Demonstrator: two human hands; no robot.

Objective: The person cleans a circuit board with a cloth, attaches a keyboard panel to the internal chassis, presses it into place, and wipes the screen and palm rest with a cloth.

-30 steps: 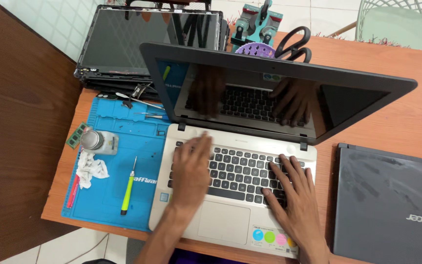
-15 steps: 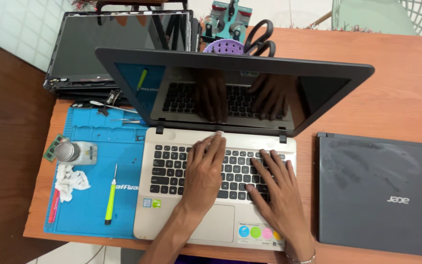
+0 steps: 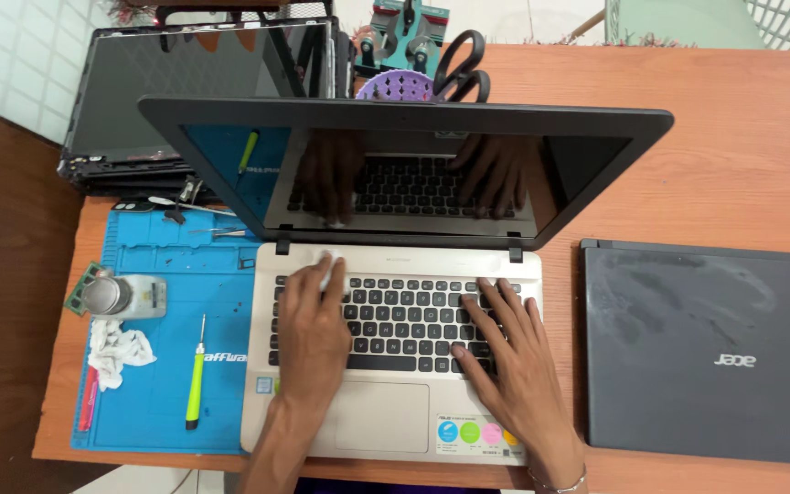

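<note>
An open gold laptop [image 3: 386, 430] with a dark, switched-off screen [image 3: 587, 174] sits in front of me on the wooden table. My left hand [image 3: 311, 338] lies over the left of the black keyboard [image 3: 404, 320], its fingertips pressing a small white cloth [image 3: 326, 263] on the strip just above the keys, near the left hinge. Over on the keyboard's right side rests my right hand [image 3: 509, 357], flat, fingers spread, holding nothing. Both hands are mirrored in the screen.
A blue work mat [image 3: 153, 384] at the left carries a green-handled screwdriver [image 3: 196, 375], a crumpled white tissue [image 3: 119, 348] and a small metal-capped container [image 3: 112, 295]. A closed grey laptop [image 3: 706, 348] lies to the right. Behind are a dismantled screen panel [image 3: 194, 91] and scissors [image 3: 464, 64].
My left hand has slid the white cloth leftward along the strip above the keys, from near the middle toward the left hinge. My right hand has stayed on the keyboard. The camera view has shifted.
</note>
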